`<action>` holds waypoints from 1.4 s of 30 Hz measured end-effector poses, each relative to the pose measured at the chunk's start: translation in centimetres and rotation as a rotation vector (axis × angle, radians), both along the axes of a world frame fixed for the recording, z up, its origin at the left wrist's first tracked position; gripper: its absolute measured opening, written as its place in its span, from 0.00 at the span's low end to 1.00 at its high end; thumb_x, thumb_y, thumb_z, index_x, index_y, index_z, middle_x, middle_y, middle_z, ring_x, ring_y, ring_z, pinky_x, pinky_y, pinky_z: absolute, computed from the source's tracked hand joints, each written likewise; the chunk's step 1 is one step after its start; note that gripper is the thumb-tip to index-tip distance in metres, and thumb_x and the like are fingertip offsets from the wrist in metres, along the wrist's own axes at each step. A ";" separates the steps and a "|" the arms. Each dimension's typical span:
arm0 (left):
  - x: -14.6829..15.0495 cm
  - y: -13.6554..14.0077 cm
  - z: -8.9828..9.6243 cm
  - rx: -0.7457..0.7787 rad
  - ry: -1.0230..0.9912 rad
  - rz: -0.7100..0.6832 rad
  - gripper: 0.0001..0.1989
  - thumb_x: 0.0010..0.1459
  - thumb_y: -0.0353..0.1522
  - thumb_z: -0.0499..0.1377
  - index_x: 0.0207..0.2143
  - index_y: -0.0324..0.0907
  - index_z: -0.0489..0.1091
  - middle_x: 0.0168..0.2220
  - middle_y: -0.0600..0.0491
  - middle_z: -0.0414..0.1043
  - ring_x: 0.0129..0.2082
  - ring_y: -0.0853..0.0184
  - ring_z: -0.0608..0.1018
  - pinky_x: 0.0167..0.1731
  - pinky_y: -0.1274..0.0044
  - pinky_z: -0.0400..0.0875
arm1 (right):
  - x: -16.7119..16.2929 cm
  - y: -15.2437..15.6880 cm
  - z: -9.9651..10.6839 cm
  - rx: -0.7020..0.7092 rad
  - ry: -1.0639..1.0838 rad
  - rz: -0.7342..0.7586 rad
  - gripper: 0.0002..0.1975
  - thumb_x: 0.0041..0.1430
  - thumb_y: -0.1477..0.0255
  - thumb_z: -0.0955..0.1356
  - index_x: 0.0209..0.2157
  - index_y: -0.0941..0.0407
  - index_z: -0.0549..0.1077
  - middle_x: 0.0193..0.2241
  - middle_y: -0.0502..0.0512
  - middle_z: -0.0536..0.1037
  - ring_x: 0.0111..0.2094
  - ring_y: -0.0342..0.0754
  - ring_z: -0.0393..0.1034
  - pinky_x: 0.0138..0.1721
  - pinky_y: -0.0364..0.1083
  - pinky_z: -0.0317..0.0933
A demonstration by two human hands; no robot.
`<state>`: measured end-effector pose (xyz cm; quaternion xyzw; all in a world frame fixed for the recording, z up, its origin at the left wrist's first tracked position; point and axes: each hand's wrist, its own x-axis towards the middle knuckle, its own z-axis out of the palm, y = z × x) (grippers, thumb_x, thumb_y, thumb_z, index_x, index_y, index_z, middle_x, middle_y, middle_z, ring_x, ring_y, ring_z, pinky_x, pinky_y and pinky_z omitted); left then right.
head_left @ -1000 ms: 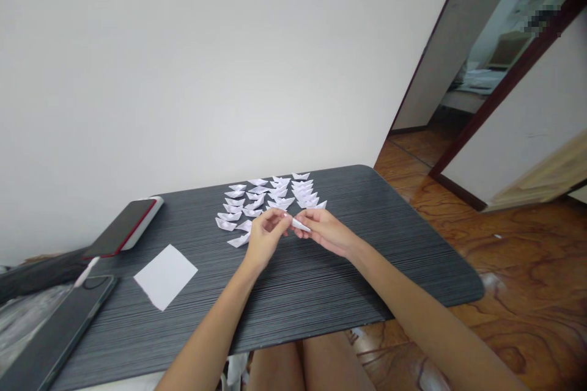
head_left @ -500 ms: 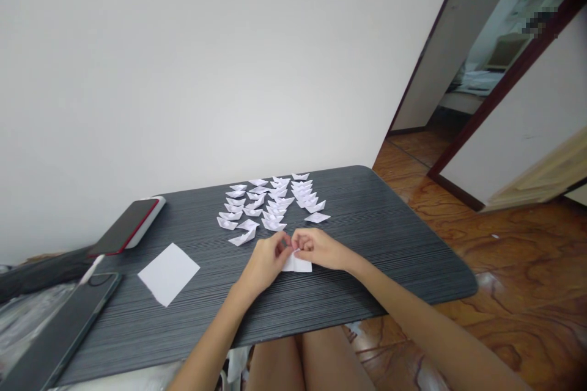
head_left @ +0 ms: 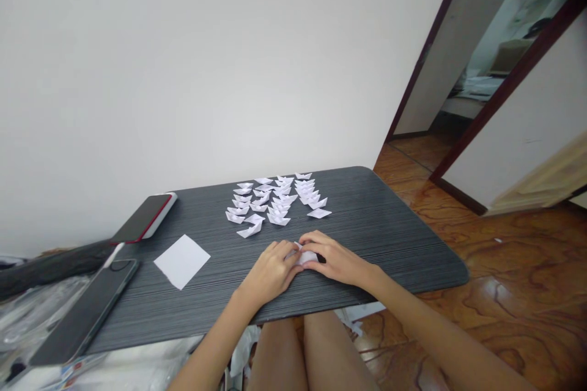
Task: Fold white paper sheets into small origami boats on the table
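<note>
A small folded piece of white paper [head_left: 308, 258] lies near the front of the dark table, pinched between my two hands. From the left, my left hand [head_left: 274, 270] closes over its edge with thumb and fingers. On the other side my right hand [head_left: 334, 259] grips it with fingers bent over the top and the thumb below. My fingers cover much of the paper, so its exact fold is hidden. Just beyond my hands stand several white folded paper boats [head_left: 279, 201] in loose columns. One flatter folded paper [head_left: 320, 213] lies at their near right end.
A flat white paper square [head_left: 182, 261] lies on the table [head_left: 367, 226] to the left. Further left are a red-edged dark device [head_left: 143, 218] on a white one and a long dark phone-like slab [head_left: 87, 311]. A white wall stands behind; a doorway opens at right.
My hands have come down lower over the paper, and the fingers now cover more of it. The paper looks smaller between them. The camera view has shifted slightly.
</note>
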<state>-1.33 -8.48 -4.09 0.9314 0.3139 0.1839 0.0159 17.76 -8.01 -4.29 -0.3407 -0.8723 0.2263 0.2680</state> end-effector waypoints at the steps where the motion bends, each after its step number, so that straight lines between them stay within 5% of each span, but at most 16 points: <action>1: 0.1 0.0 0.0 0.040 0.023 -0.003 0.12 0.56 0.32 0.48 0.40 0.37 0.65 0.38 0.45 0.67 0.38 0.63 0.69 0.36 0.70 0.65 | 0.1 -0.1 0.0 0.012 -0.011 0.013 0.11 0.52 0.71 0.64 0.39 0.57 0.68 0.41 0.57 0.67 0.45 0.48 0.59 0.47 0.47 0.55; 8: 0.6 0.0 -0.4 0.189 0.048 -0.024 0.12 0.57 0.28 0.45 0.37 0.35 0.66 0.33 0.44 0.67 0.36 0.63 0.70 0.33 0.71 0.66 | 0.0 -0.4 -0.6 0.154 -0.037 -0.010 0.10 0.54 0.73 0.62 0.39 0.57 0.68 0.38 0.58 0.69 0.42 0.49 0.61 0.44 0.50 0.57; 13: 0.4 0.0 -0.3 0.137 0.053 -0.025 0.12 0.57 0.31 0.46 0.37 0.35 0.66 0.33 0.45 0.68 0.36 0.63 0.70 0.34 0.71 0.66 | -0.4 -0.3 -1.1 0.216 -0.057 -0.004 0.10 0.57 0.76 0.58 0.34 0.58 0.70 0.34 0.58 0.71 0.39 0.48 0.63 0.41 0.49 0.58; 20: 0.2 0.2 -0.9 -0.153 -0.273 0.068 0.13 0.56 0.28 0.47 0.38 0.40 0.69 0.37 0.47 0.68 0.37 0.66 0.70 0.37 0.73 0.66 | -0.4 0.0 -1.3 -0.067 0.226 -0.167 0.06 0.53 0.75 0.62 0.28 0.57 0.71 0.33 0.56 0.70 0.35 0.46 0.64 0.37 0.46 0.59; 26: 0.9 0.6 -1.1 -0.573 -0.664 0.161 0.11 0.54 0.32 0.51 0.34 0.39 0.72 0.37 0.47 0.68 0.28 0.70 0.72 0.24 0.79 0.68 | -1.0 0.6 -1.8 -0.305 0.486 -0.265 0.05 0.50 0.71 0.64 0.26 0.57 0.70 0.33 0.55 0.67 0.33 0.45 0.65 0.32 0.43 0.61; 29: 1.3 0.7 -1.0 -0.710 -0.836 0.169 0.11 0.52 0.33 0.53 0.32 0.38 0.72 0.36 0.46 0.69 0.32 0.67 0.73 0.24 0.79 0.69 | -1.4 0.7 -1.7 -0.376 0.618 -0.272 0.04 0.49 0.71 0.65 0.28 0.57 0.70 0.34 0.55 0.66 0.35 0.45 0.65 0.34 0.43 0.62; 38: 1.3 0.2 1.0 -0.421 -0.881 0.193 0.07 0.51 0.30 0.55 0.26 0.40 0.73 0.34 0.48 0.69 0.35 0.66 0.71 0.35 0.75 0.66 | -1.3 0.3 0.9 -0.259 0.638 -0.208 0.04 0.48 0.73 0.66 0.22 0.57 0.71 0.37 0.56 0.66 0.37 0.45 0.63 0.37 0.44 0.58; 42: 1.5 0.1 1.2 -0.397 -0.951 0.283 0.06 0.49 0.30 0.57 0.25 0.39 0.73 0.37 0.47 0.67 0.38 0.65 0.70 0.34 0.76 0.66 | -1.8 0.6 1.3 -0.380 0.737 -0.221 0.06 0.45 0.73 0.68 0.19 0.58 0.67 0.35 0.56 0.67 0.36 0.45 0.64 0.36 0.45 0.58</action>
